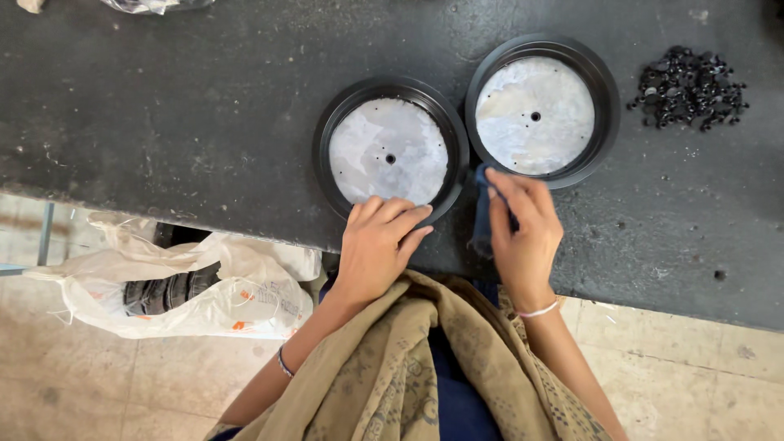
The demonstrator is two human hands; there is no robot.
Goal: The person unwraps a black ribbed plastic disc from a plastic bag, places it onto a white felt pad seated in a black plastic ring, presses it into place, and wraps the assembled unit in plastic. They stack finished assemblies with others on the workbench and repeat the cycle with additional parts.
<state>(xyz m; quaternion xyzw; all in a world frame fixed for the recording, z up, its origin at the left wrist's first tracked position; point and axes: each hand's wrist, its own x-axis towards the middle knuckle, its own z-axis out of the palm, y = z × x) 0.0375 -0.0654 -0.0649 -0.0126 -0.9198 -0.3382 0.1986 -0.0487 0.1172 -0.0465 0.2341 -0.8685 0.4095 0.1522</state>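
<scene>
On a dark worktop [204, 114] lie two round black trays, each holding a pale grey disc with a small hole at its centre. The left hand [377, 245] rests with fingers together and gently curled on the near rim of the left tray [343, 110]. The right hand [523, 233] pinches a dark blue cloth [482, 220] just below the right tray [604, 106], touching its near edge; most of the cloth is hidden behind the fingers. Far right sits a heap of small black parts [690, 86], too small to tell apart. Below the table edge, a white plastic sack [245, 294] with orange print lies open on the floor, its dark contents unclear.
</scene>
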